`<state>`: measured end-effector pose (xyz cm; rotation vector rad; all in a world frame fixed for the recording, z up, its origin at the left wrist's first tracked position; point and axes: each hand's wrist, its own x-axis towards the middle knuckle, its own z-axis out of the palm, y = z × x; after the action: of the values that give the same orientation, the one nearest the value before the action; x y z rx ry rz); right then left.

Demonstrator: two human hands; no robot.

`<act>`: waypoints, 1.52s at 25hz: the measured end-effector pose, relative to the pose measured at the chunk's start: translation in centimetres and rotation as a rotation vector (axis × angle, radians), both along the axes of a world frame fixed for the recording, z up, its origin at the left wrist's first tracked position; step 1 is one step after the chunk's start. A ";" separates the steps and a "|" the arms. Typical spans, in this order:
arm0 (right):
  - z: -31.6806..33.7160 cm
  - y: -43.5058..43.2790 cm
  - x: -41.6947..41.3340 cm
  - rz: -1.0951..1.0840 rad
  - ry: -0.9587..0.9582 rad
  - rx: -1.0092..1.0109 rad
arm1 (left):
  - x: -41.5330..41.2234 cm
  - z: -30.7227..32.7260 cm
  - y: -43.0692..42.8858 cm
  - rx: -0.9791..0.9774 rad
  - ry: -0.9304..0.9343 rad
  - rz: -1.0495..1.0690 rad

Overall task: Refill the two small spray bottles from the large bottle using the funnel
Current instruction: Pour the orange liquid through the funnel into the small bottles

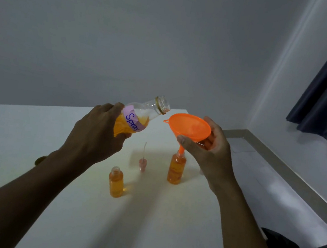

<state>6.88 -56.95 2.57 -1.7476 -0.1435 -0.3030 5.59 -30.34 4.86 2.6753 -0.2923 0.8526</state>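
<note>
head view: only camera I've got, looking down over a white table (32,137).
left hand (97,133): wrapped round the lower body of the large bottle (136,118), the one with the purple "Spray" label. It's tipped, open mouth near the funnel's rim, no liquid crossing that I can see.
right hand (209,150): closed on the orange funnel (189,127), thumb on the cone's near side, fingers behind. Spout sits in the neck of the right small spray bottle (176,169), which looks nearly full.
other small bottle (117,182): uncapped, standing apart, front-left, mostly full too.
pump head (143,162): between the two, on the table.
handling guess: clear big bottle, slick if wet, so I'd keep hold low. Funnel's light and top-heavy, small bottle tippy, so steady the cone.
</note>
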 end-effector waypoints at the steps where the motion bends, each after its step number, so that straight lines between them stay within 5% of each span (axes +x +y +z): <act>1: 0.1 0.0 -0.1 -0.014 -0.010 -0.004 | -0.1 0.0 0.1 -0.005 0.003 0.005; 10: 0.4 0.3 -0.6 -0.042 -0.028 -0.038 | -0.6 0.0 1.0 -0.073 -0.011 0.012; 17: 4.2 3.5 -2.0 0.047 -0.104 0.119 | -3.2 0.5 4.7 -0.204 -0.042 0.118; 25: 3.1 20.5 1.6 0.354 0.212 0.385 | -7.1 -2.0 15.3 -0.487 -0.108 0.391; 32: -2.4 30.5 4.3 0.265 0.445 -0.040 | -7.2 -6.6 19.3 -0.723 -0.044 0.548; 38: -4.5 34.0 6.3 0.251 0.302 -0.454 | -5.9 -8.2 20.4 -0.821 -0.026 0.553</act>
<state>13.22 -22.94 -1.89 -2.1735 -0.2228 0.1947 -0.26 -9.97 -3.29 1.9590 0.6844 0.8901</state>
